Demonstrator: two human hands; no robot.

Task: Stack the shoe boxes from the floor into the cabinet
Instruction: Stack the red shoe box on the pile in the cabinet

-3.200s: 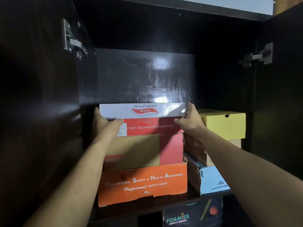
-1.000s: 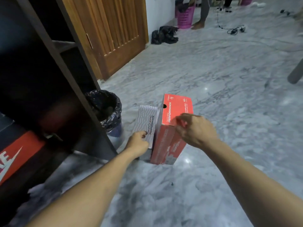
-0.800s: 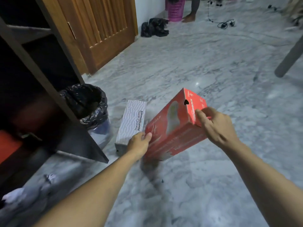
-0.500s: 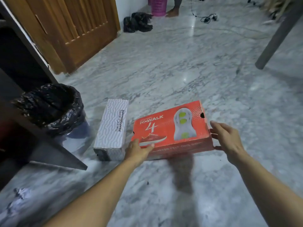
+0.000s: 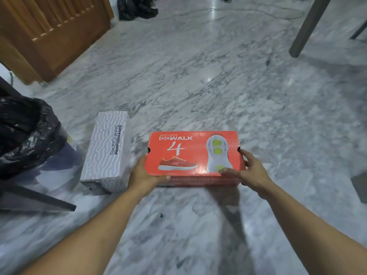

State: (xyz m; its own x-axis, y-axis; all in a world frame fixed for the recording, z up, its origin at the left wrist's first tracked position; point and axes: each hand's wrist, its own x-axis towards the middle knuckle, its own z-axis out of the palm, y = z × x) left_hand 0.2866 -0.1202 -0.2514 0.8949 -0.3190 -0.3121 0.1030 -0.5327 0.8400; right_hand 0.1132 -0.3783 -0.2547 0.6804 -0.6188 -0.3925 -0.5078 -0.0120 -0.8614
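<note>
Red shoe box [image 5: 193, 155] sits at centre frame, lid up, long side across the view, printed "GO WALK 4" with a shoe and a sole graphic. It is held off the marble floor [image 5: 218, 76]; its blurred shadow falls on the floor below it. Left hand [image 5: 142, 176] grips the box's lower-left corner, thumb laid along the near front edge, fingers wrapped under the left end. Right hand [image 5: 249, 171] grips the lower-right corner, thumb on the lid near the sole graphic, fingers curled round the right end. Both grips grasping the red box. White patterned shoe box [image 5: 108, 148], marked "SKECHERS PERFORMANCE", lies on the floor just beside it at left-centre, long axis running away from the camera, not touching the red one as far as I can tell. Bin with black liner [image 5: 25, 133] at the left edge, next to the white box. Dark cabinet panel edge [image 5: 37, 201] at lower left. Wooden door [image 5: 51, 30] at upper left. Dark bundle [image 5: 137, 6] on the floor at top centre. Furniture leg [image 5: 309, 24] at upper right.
</note>
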